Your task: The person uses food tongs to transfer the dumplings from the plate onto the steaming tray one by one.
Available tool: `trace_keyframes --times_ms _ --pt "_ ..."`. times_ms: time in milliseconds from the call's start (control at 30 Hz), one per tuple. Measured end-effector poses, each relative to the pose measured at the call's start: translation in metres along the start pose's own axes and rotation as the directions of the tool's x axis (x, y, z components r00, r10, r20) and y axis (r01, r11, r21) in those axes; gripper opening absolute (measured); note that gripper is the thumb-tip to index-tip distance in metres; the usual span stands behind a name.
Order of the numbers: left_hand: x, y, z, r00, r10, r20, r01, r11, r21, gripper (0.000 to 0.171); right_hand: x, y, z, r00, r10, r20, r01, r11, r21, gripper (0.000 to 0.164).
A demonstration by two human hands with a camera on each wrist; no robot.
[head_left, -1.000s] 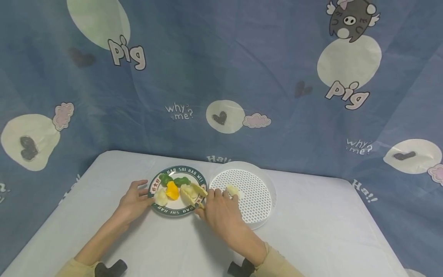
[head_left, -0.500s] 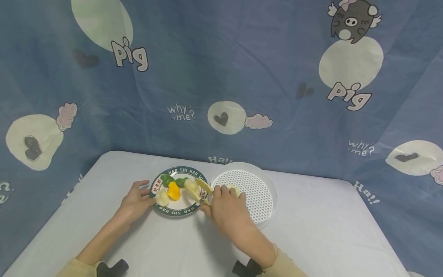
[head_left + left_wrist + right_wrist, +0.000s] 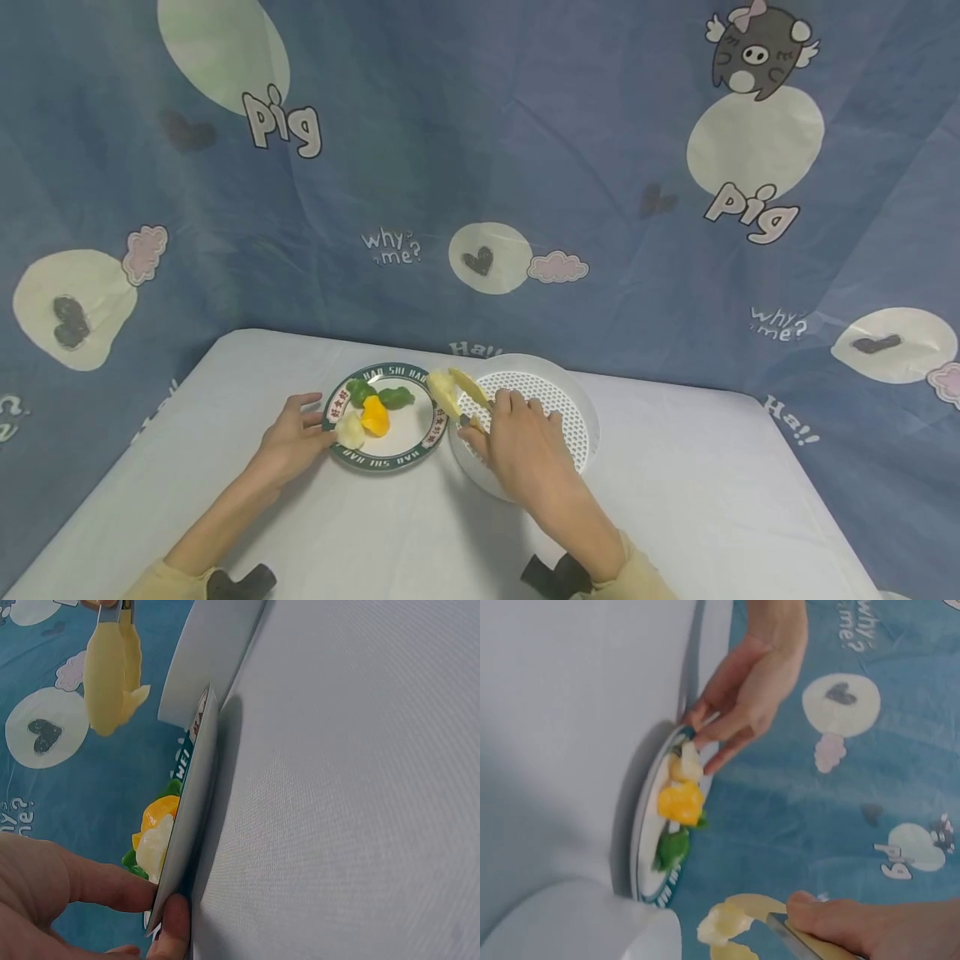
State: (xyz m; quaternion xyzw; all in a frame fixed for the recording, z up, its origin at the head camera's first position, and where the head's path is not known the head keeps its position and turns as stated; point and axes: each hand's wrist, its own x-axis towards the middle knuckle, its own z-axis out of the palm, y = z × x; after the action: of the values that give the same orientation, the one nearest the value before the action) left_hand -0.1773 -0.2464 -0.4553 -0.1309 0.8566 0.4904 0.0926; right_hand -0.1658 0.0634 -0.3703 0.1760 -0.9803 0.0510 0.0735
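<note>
In the head view, the left hand (image 3: 295, 433) pinches the near-side rim of the plate (image 3: 384, 462), while the right hand (image 3: 528, 446) is clamped on the tongs (image 3: 469, 388). The pale piece (image 3: 442, 388) sits at the tong tips, to the left of the right hand and above the gap where the plate meets the white strainer (image 3: 587, 390). A steady, even squeeze by the right hand should matter most here, as the lump is probably slippery.

In the left wrist view, that hand has the plate's edge between its fingers, over the counter (image 3: 352, 795). A light pinch suffices; pressing hard could tip the plate and roll off the orange piece (image 3: 159, 813).

In the right wrist view, the thumb bears on the tongs, whose tips straddle the piece. Level tips and a slow wrist would guard against it sliding out; the green pieces (image 3: 673, 850) lie between both hands.
</note>
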Motion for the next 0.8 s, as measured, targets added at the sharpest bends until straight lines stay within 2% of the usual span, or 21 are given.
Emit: trace_keyframes --times_ms 367,800 --pt "-0.001 0.001 0.001 1.0 -0.002 -0.005 0.002 1.0 -0.003 0.084 -0.001 0.026 -0.01 0.999 0.029 -0.022 -0.03 0.999 -0.017 0.051" --pt "0.0 0.001 0.001 1.0 -0.004 -0.009 0.004 1.0 0.004 0.085 -0.006 0.034 -0.01 0.999 0.021 -0.042 -0.022 1.0 -0.012 0.051"
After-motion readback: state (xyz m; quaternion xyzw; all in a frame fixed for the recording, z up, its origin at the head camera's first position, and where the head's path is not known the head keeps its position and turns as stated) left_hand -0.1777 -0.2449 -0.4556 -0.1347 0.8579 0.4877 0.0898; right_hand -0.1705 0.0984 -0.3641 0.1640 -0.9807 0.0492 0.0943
